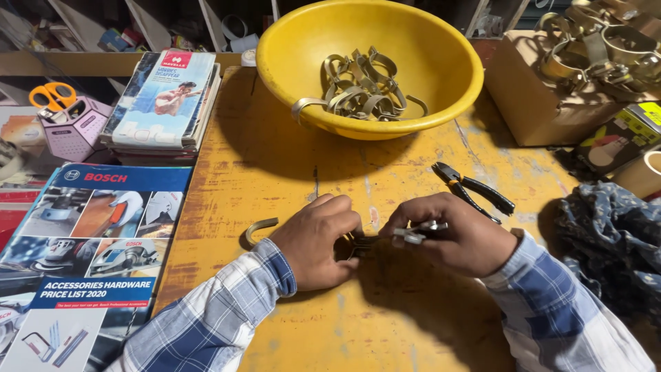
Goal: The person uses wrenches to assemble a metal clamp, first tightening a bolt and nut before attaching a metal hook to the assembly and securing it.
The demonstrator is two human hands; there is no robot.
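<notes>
The right hand (460,241) is closed around a small silver metal tool (418,233), its bright tip sticking out leftward from between thumb and fingers, long axis roughly level and pointing at the left hand (317,241). That hand is curled shut, knuckles up, pinching a thin bent metal clamp piece (359,242) against the worn yellow-painted wooden table (289,172); only a dark sliver of the piece shows in the gap between the two hands, so its full shape cannot be told. The piece lies just left of the tool's tip, nearly touching it, the left hand being the nearer. One curved grey metal half-band (260,227) rests on the table just beyond the left wrist. One pair of black-handled pliers (475,189) lies above the right hand, apart from it. Farther off stands one round yellow plastic bowl (441,76) holding a tangled heap of metal band clamps (361,89), too interlocked to count. Two printed catalogues (89,262) lie at the left.
</notes>
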